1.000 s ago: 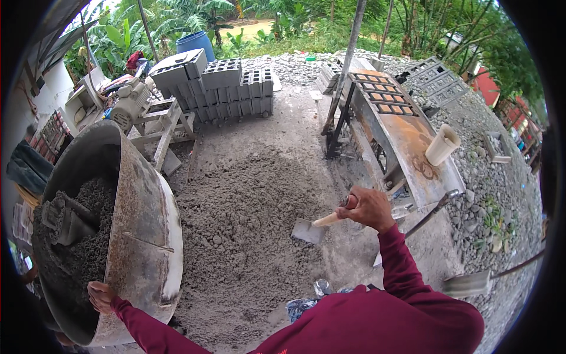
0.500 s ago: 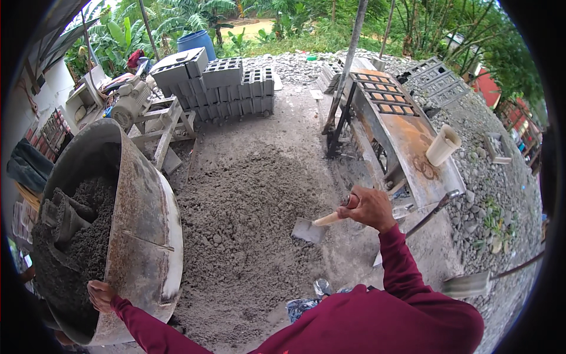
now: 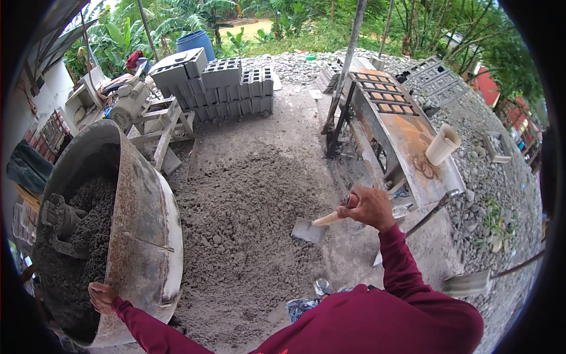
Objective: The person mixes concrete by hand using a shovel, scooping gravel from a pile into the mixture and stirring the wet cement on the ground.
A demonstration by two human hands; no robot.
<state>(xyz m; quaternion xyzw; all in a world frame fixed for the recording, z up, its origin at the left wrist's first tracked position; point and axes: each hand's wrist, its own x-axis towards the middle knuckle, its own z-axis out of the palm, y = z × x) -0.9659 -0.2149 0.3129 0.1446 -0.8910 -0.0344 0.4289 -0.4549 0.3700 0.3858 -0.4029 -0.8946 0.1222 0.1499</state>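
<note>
On the left stands a large rusty mixer drum (image 3: 141, 236), tipped toward me, with grey wet concrete mix (image 3: 97, 236) and a caked paddle (image 3: 62, 218) inside. My left hand (image 3: 103, 297) is closed over the drum's near rim. My right hand (image 3: 372, 206) grips the upper end of a shovel (image 3: 326, 220) with a pale wooden handle. Its flat metal blade rests at the right edge of a wide heap of concrete mix (image 3: 242, 230) spread on the ground.
Grey hollow blocks (image 3: 227, 88) are stacked at the back, near a motor (image 3: 130, 106) on a frame. To the right, a rusty metal table (image 3: 413, 130) carries a block mould (image 3: 383, 91) and a pale plastic container (image 3: 443, 145). Another shovel (image 3: 469, 284) lies nearer, beside gravel (image 3: 471, 200).
Inside the drum, the paddle and mix have shifted position, consistent with the drum or paddle turning. Both my hands and the shovel stay nearly where they were.
</note>
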